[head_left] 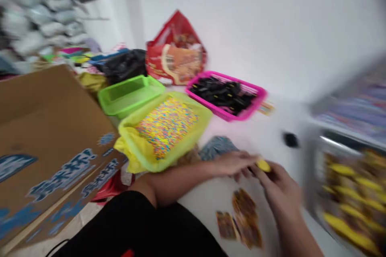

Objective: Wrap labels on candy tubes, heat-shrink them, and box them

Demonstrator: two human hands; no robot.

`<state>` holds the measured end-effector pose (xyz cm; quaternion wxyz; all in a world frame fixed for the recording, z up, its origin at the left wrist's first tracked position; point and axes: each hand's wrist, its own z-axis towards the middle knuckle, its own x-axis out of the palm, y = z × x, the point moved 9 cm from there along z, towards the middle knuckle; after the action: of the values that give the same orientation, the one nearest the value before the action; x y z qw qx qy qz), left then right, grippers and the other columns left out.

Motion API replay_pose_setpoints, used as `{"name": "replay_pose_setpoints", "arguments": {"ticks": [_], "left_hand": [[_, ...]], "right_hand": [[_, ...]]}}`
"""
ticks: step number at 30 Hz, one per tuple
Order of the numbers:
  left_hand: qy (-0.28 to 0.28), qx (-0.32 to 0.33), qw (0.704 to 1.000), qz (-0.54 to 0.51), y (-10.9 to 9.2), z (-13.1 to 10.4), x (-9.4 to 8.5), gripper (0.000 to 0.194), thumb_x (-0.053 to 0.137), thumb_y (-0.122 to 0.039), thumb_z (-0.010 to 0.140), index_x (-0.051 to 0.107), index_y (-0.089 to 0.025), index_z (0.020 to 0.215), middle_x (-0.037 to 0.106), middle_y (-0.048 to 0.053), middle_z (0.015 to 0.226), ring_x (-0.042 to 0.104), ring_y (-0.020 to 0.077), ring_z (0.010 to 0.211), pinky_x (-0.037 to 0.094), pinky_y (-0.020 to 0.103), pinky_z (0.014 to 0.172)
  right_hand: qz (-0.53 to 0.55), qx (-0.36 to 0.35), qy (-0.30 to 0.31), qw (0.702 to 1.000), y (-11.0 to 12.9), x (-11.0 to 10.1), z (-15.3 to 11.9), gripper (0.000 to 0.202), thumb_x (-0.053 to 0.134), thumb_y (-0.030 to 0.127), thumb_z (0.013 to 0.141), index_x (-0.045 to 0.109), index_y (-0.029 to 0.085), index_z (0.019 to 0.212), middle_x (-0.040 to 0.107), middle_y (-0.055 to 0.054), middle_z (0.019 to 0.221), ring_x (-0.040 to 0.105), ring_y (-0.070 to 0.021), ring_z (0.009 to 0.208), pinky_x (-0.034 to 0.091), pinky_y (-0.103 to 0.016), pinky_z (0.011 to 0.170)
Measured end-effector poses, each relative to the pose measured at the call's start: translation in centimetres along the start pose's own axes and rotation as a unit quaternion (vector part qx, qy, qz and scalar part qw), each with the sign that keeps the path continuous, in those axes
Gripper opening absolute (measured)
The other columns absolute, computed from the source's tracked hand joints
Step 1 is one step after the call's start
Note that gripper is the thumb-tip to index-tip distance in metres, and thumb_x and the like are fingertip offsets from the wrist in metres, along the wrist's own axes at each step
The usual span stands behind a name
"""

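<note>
A small rounded yellow piece sits between my two hands above the white table. My right hand is closed on it, with the thumb along its lower left side. My left hand comes in from the left, fingers together, and its tips pinch at the piece's left edge. Motion blurs both hands, and the dark part under the yellow is mostly hidden. Below them lie brown printed cards or packets and a smaller one. A grey-blue cloth-like heap lies behind my left hand.
A green-yellow basket holds many-coloured beads. Behind it stand a green basket, a pink basket of black pieces and a red bag. At right is a clear container of yellow-topped items; at left, a cardboard box.
</note>
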<state>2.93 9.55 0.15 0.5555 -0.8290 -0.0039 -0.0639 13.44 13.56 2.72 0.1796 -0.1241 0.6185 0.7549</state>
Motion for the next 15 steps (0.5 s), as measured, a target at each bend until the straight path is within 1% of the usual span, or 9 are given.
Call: {"name": "replay_pose_setpoints", "arguments": {"ticks": [1, 2, 3, 5, 7, 8, 11, 13, 15], "left_hand": [[0.023, 0.042, 0.997, 0.055, -0.4, 1.3, -0.5, 0.029, 0.055, -0.046, 0.09, 0.061, -0.02, 0.078, 0.056, -0.001, 0.058, 0.046, 0.0102, 0.044, 0.036, 0.022, 0.042], [0.012, 0.103, 0.99, 0.098, -1.2, 2.4, -1.5, 0.03, 0.052, -0.044, 0.092, 0.059, -0.02, 0.076, 0.055, -0.001, 0.06, 0.047, 0.0103, 0.047, 0.036, 0.022, 0.044], [-0.016, 0.154, 0.976, 0.15, -2.0, 3.2, -2.5, 0.031, 0.052, -0.04, 0.092, 0.056, -0.019, 0.069, 0.054, -0.001, 0.061, 0.05, 0.0114, 0.052, 0.038, 0.022, 0.048], [-0.079, 0.248, 0.933, 0.25, -3.5, 3.8, -4.2, 0.028, 0.06, -0.031, 0.087, 0.054, -0.019, 0.063, 0.056, 0.002, 0.069, 0.056, 0.0156, 0.07, 0.042, 0.024, 0.06], [-0.121, 0.268, 0.89, 0.348, -3.8, 4.2, -5.2, 0.021, 0.073, -0.024, 0.076, 0.055, -0.02, 0.066, 0.056, 0.003, 0.072, 0.058, 0.0207, 0.08, 0.043, 0.028, 0.069], [-0.121, 0.26, 0.874, 0.393, -3.5, 4.5, -5.4, 0.024, 0.078, -0.019, 0.071, 0.054, -0.02, 0.064, 0.054, 0.003, 0.069, 0.058, 0.0225, 0.08, 0.043, 0.03, 0.071], [-0.107, 0.244, 0.859, 0.437, -2.9, 5.5, -5.8, 0.03, 0.076, -0.009, 0.069, 0.05, -0.02, 0.059, 0.046, 0.001, 0.061, 0.057, 0.0242, 0.076, 0.041, 0.034, 0.073], [-0.113, 0.248, 0.849, 0.453, -3.0, 5.6, -5.6, 0.028, 0.074, -0.01, 0.072, 0.05, -0.02, 0.06, 0.048, 0.002, 0.063, 0.057, 0.024, 0.076, 0.04, 0.034, 0.073], [-0.139, 0.262, 0.835, 0.463, -3.5, 4.7, -5.1, 0.025, 0.078, -0.016, 0.07, 0.053, -0.02, 0.068, 0.054, 0.004, 0.072, 0.057, 0.0243, 0.08, 0.039, 0.034, 0.074]], "right_hand": [[0.029, 0.029, -0.001, 0.999, -1.6, -1.5, -0.3, 0.031, 0.077, 0.052, 0.07, 0.067, 0.025, 0.081, 0.067, -0.005, 0.072, 0.063, -0.0219, 0.065, 0.05, -0.034, 0.054], [0.073, 0.052, -0.016, 0.996, -2.7, -2.7, -0.4, 0.036, 0.079, 0.052, 0.064, 0.067, 0.022, 0.082, 0.066, -0.003, 0.068, 0.061, -0.0204, 0.059, 0.047, -0.033, 0.051], [0.107, 0.062, -0.05, 0.991, -3.5, -3.8, -0.2, 0.038, 0.078, 0.05, 0.062, 0.067, 0.021, 0.082, 0.066, -0.002, 0.068, 0.059, -0.0182, 0.057, 0.045, -0.031, 0.05], [0.133, 0.072, -0.087, 0.985, -4.5, -5.1, 0.6, 0.033, 0.076, 0.045, 0.063, 0.067, 0.019, 0.081, 0.064, 0.0, 0.066, 0.057, -0.0145, 0.055, 0.042, -0.026, 0.049], [0.158, 0.091, -0.108, 0.977, -5.2, -5.8, 1.5, 0.03, 0.076, 0.043, 0.061, 0.065, 0.018, 0.074, 0.061, 0.002, 0.06, 0.053, -0.012, 0.051, 0.038, -0.024, 0.045], [0.166, 0.1, -0.109, 0.975, -5.5, -6.0, 1.8, 0.029, 0.075, 0.042, 0.06, 0.064, 0.018, 0.072, 0.06, 0.002, 0.058, 0.052, -0.0112, 0.049, 0.036, -0.024, 0.044], [0.187, 0.123, -0.11, 0.968, -6.0, -6.6, 2.1, 0.03, 0.074, 0.041, 0.059, 0.062, 0.018, 0.073, 0.058, 0.003, 0.055, 0.05, -0.0104, 0.044, 0.031, -0.023, 0.039], [0.201, 0.13, -0.107, 0.965, -6.0, -6.8, 2.0, 0.031, 0.073, 0.041, 0.059, 0.062, 0.018, 0.076, 0.059, 0.003, 0.055, 0.049, -0.0101, 0.042, 0.028, -0.022, 0.036], [0.209, 0.125, -0.097, 0.965, -5.7, -6.8, 2.0, 0.03, 0.073, 0.04, 0.059, 0.061, 0.018, 0.075, 0.059, 0.004, 0.055, 0.049, -0.0095, 0.041, 0.027, -0.022, 0.036]]}}
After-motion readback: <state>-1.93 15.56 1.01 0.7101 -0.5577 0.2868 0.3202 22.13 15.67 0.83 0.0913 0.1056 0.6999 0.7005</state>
